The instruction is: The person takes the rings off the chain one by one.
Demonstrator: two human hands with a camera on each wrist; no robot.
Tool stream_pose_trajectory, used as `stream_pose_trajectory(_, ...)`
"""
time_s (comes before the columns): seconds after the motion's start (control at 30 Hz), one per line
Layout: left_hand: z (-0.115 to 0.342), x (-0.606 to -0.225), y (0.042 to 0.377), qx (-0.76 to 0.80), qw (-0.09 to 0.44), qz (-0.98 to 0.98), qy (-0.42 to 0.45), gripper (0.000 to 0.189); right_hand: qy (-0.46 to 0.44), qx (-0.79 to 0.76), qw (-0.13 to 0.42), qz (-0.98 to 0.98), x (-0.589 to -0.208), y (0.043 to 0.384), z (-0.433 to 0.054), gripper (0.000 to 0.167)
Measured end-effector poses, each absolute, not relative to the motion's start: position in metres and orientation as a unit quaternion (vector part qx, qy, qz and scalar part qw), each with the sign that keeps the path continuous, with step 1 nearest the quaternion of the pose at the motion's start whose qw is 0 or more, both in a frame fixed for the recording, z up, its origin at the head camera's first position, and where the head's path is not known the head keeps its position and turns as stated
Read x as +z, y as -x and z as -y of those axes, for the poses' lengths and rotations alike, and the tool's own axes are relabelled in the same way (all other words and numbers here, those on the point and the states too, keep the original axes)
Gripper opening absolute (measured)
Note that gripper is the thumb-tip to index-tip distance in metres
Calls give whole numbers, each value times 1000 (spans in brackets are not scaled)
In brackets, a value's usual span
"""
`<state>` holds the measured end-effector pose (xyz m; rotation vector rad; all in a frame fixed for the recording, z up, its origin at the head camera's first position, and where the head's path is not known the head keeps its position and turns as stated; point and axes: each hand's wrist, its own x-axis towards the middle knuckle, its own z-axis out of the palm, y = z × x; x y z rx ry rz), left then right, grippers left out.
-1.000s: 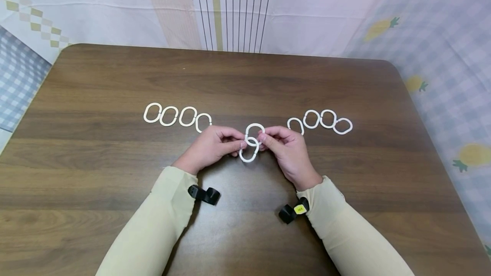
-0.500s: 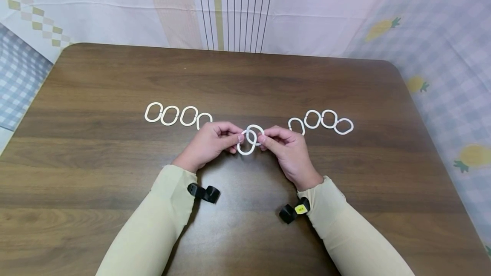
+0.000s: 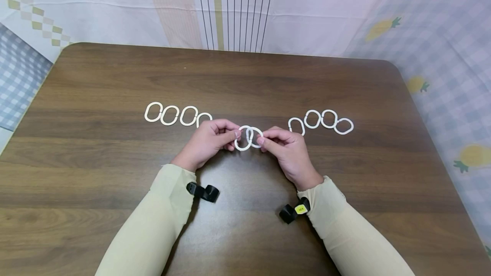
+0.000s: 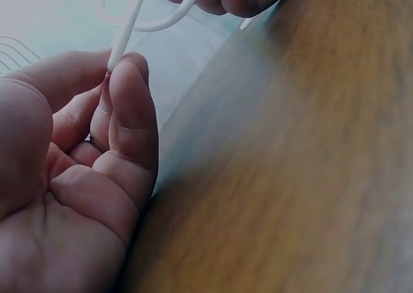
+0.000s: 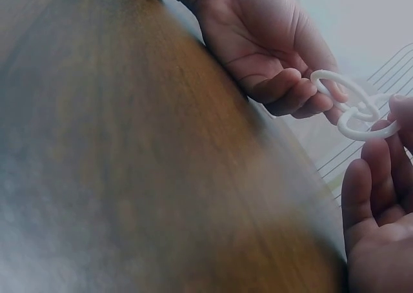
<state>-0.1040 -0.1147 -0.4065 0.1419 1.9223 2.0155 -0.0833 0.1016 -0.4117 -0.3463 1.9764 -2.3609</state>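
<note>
Above the middle of the table, two white oval plastic rings pass through each other like chain links. My left hand [image 3: 209, 142] pinches the left ring [image 3: 242, 149] by its upper left side, between thumb and index finger. With thumb and fingertips, my right hand [image 3: 288, 152] pinches the right ring [image 3: 255, 128] at its right side. The left wrist view shows the left ring [image 4: 127, 28] nearly edge-on, rising from the fingertips. Seen from the right wrist, the right ring [image 5: 369, 137] crosses inside the left ring [image 5: 342, 80].
A row of several white rings [image 3: 170, 107] lies left of centre on the brown wooden table [image 3: 245, 84], its last ring partly behind the left hand. Several more rings [image 3: 312, 111] lie in a row at right. A patterned cloth [image 3: 307, 7] hangs behind the far edge.
The left hand has moved slightly up, raising its ring from below the right ring to beside it, on the left. The right hand has hardly moved and keeps its pinch.
</note>
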Motion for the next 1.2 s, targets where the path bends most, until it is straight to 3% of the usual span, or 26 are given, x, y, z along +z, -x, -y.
stream_pose_trajectory(0.73, 116, -406, 104, 723, 188, -664, -34, 20, 115, -761, 12, -638, -412, 83, -102, 4)
stream_pose_trajectory(1.07, 115, -406, 105, 727, 192, -658, -32, 21, 106, -773, 2, -625, -413, 83, -102, 23)
stream_pose_trajectory(1.2, 115, -407, 106, 728, 193, -657, -35, 18, 105, -776, -9, -622, -413, 84, -101, 23)
